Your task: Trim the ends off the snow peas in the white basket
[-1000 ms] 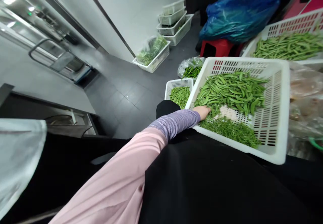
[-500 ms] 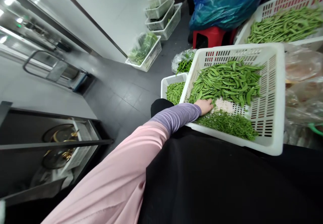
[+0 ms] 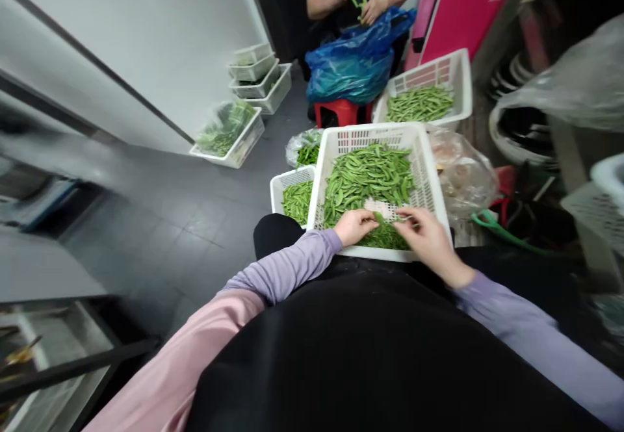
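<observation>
A white plastic basket (image 3: 436,191) rests across my lap. Flat green snow peas (image 3: 373,172) are heaped in its far part, and thin green trimmings (image 3: 385,237) lie along the near side. Over the trimmings, my left hand (image 3: 355,227) is closed in a pinch, with a green snow pea pod (image 3: 378,216) showing at its fingertips. My right hand (image 3: 425,236) is just to the right of it, thumb and fingers pinched together; whatever they hold is too small to make out.
Across from me a person's hands (image 3: 373,10) hold green pods above a blue plastic bag (image 3: 351,62) on a red stool (image 3: 341,112). A basket of green beans (image 3: 463,88) stands behind mine. A small basket (image 3: 277,191) is at the left, crates (image 3: 273,97) by the wall.
The view has swung right, bringing the other person into sight. My right hand has appeared over the basket. My left hand, earlier down among the peas, is now raised with a pod.
</observation>
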Tool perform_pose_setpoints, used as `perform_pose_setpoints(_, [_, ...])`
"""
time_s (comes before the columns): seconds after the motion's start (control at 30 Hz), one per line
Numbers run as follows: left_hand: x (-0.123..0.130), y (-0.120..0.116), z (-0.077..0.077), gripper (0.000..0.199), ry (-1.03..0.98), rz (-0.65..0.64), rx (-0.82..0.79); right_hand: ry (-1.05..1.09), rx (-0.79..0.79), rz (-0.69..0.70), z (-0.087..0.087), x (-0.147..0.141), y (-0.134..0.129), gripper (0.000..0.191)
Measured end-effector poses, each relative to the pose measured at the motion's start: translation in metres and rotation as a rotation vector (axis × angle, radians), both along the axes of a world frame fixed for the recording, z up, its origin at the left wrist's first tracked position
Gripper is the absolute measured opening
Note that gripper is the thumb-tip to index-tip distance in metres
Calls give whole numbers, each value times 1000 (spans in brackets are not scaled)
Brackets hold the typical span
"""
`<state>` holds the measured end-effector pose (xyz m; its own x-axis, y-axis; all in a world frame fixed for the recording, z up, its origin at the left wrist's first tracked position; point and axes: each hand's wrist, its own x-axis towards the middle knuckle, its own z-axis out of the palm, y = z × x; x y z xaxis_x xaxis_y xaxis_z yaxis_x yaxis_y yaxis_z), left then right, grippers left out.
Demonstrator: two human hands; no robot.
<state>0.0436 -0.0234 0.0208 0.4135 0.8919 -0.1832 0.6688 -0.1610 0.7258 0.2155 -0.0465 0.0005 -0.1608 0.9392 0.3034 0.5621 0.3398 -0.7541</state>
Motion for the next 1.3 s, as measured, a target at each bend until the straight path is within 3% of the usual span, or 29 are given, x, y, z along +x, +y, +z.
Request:
perform_pose_setpoints(0.1, [6,-1,7,11,47,-26,19,-8,-28,48,-5,-3,-2,22])
perform_pose_setpoints(0.2, [11,5,9,9,52,45,-53,35,-28,23,-11,-6,5,18])
perform_pose_setpoints(0.37, [18,13,9,13,-230,279,-369,-152,39,51,-17,5,19,18])
perform_pose_setpoints(0.47, [22,16,12,9,-316,298,-450,-282,49,68,-19,9,21,18])
perform_pose_setpoints(0.57, [27,18,11,9,-358,309,-495,-247,44,67,-17,9,19,19])
perform_pose_setpoints(0.7, [31,18,-8,9,-410,338,-592,10,25,-7,-10,8,19,16])
perform_pose_setpoints(0.83, [24,17,-42,9,-131,372,-621,361,-195,-170,-11,14,25,17])
perform_pose_setpoints(0.9, [18,17,-51,13,7,324,-573,491,-357,-162,-14,18,27,24])
perform_pose_setpoints(0.97, [14,18,-49,23,87,218,-416,566,-444,-156,-18,20,27,30])
perform_pose_setpoints(1.07, [15,21,-32,46,130,18,-111,607,-477,-126,-23,21,26,34])
perform_pose_setpoints(1.13, [19,23,-18,37,180,-140,-50,578,-487,-72,-23,20,25,33])
perform_pose_setpoints(1.2, [23,24,-5,29,295,-289,-31,452,-405,-62,-20,18,21,29])
perform_pose_setpoints(1.3, [24,26,11,31,502,-428,121,71,-82,-79,-9,15,16,27])
